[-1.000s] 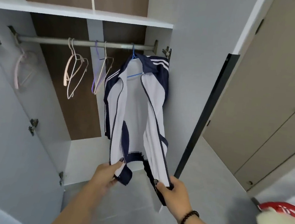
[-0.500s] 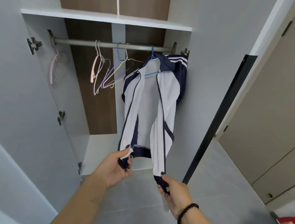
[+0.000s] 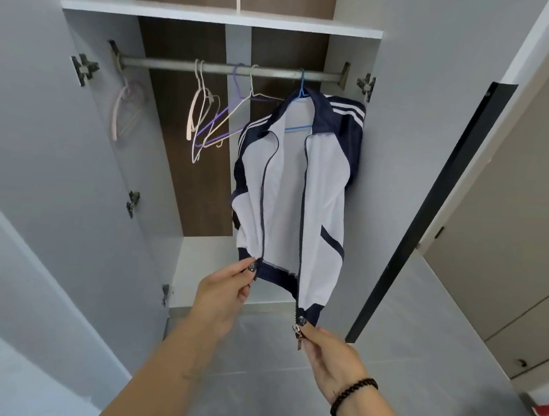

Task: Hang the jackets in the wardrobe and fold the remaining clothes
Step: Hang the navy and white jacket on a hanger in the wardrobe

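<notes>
Your arms are bare, no sleeves, just a dark beaded bracelet (image 3: 353, 396) on your right wrist, plus dark patterned nail polish.

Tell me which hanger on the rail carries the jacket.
The blue hanger, rightmost on the rail, carries the navy-and-white jacket. The white and purple hangers to its left hang bare.

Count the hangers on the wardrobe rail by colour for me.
Blue hanger, holding the jacket: 1
Purple hanger: 1
White or pale hangers: 3
Total: 5; faint pink shape at left may be a reflection.
</notes>
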